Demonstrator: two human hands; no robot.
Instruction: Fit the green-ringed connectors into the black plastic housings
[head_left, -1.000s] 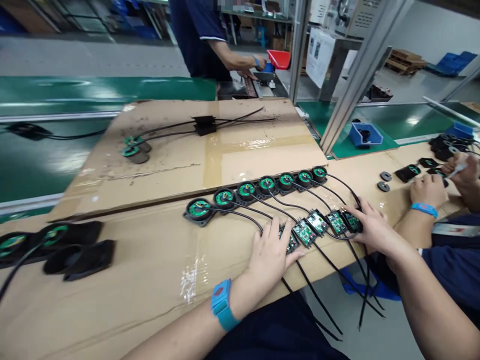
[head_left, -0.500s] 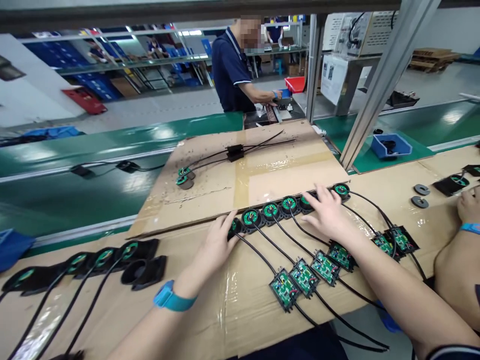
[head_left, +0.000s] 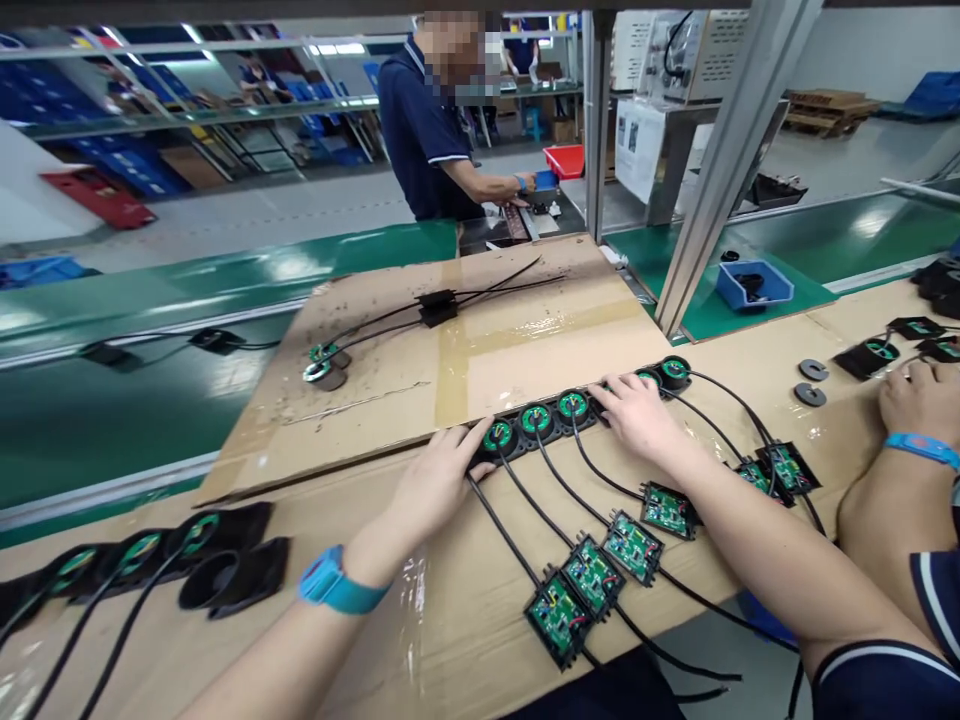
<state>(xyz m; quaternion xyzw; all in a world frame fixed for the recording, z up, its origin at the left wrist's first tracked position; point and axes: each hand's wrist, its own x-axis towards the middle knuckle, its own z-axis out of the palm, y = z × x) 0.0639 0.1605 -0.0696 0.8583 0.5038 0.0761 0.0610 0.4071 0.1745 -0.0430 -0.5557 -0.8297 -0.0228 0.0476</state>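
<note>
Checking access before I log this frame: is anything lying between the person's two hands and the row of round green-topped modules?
Nothing visible. The left hand and right hand already rest on the row of modules at the cardboard sheet edge.

Black round housings (head_left: 536,420) w/ green centres; green circuit boards (head_left: 592,577) (black frames); brown cardboard tabletop (head_left: 420,600); blue wristband (head_left: 330,585).

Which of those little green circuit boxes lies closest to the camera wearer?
The leftmost circuit box, at the near table edge; the others trail away rightward and farther back.
</note>
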